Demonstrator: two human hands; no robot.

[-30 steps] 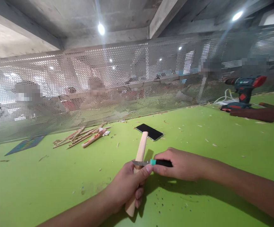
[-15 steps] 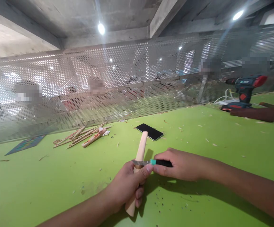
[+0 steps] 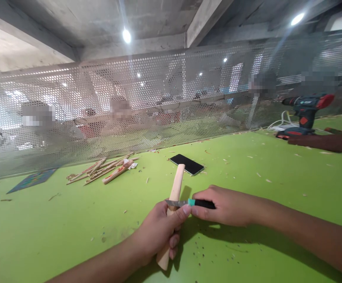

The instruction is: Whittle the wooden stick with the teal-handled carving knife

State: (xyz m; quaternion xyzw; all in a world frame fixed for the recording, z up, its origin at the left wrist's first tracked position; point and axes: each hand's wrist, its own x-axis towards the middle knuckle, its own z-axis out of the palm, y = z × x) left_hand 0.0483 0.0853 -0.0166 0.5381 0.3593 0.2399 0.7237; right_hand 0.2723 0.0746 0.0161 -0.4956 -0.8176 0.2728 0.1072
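Note:
My left hand (image 3: 161,228) is closed round the lower half of a pale wooden stick (image 3: 176,184), which tilts away from me, its top end overlapping the phone in view. In my right hand (image 3: 218,204) is a carving knife (image 3: 204,203) with a black handle and a turquoise collar. The knife's narrow blade lies across the stick, just above my left thumb. My left thumb is up against the turquoise collar, close to my right fingertips. My left palm and fingers hide part of the stick.
A black phone (image 3: 187,164) lies beyond the stick. Left of it are several thin wood strips (image 3: 100,171) and a flat patterned card (image 3: 32,181). A cordless drill (image 3: 305,114) stands at the right, behind a dark red block (image 3: 318,142). A perforated metal screen (image 3: 147,102) borders the green table (image 3: 70,228).

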